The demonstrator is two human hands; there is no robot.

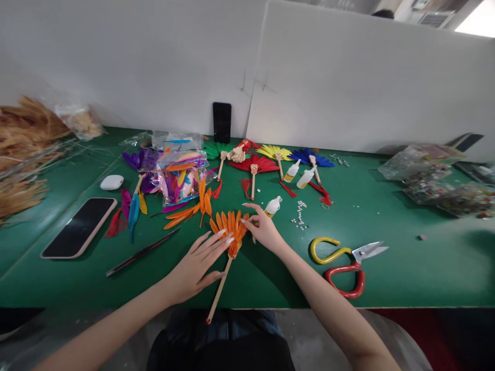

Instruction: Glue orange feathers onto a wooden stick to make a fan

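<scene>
An orange feather fan (233, 221) is worked on directly beneath and between the two grips, near the front edge of the green tabletop (417, 273). The left grip (197, 268) is opened flat, its fingers stretched and laid across the fan's feathers from the left; nothing is seen to be clasped by it. The right grip (265, 226) is bent over the fan's right edge, thumb and fingertips brought close together against the outermost feathers; whether a feather is actually pinched there cannot be told. The fan's wooden handle (219, 291) is pointed towards the person, its lower end extended past the tabletop's edge, just right of the left grip.

Just beyond the right grip, a glue bottle (273, 206) is partly hidden by it. Small white beads (300, 214) are scattered to the right of that grip, and scissors (359, 253) with one yellow and one red handle are laid farther right. Loose orange feathers (203, 203) are spread beyond the left grip, with a plastic bag of coloured feathers (181, 180) placed behind them. To the left of the left grip, a dark pen-like tool (141, 253) is set down, and farther left a phone (79, 228). Well beyond both grips, a red fan (255, 164), a yellow fan (274, 151) and a blue fan (311, 156) are laid out.
</scene>
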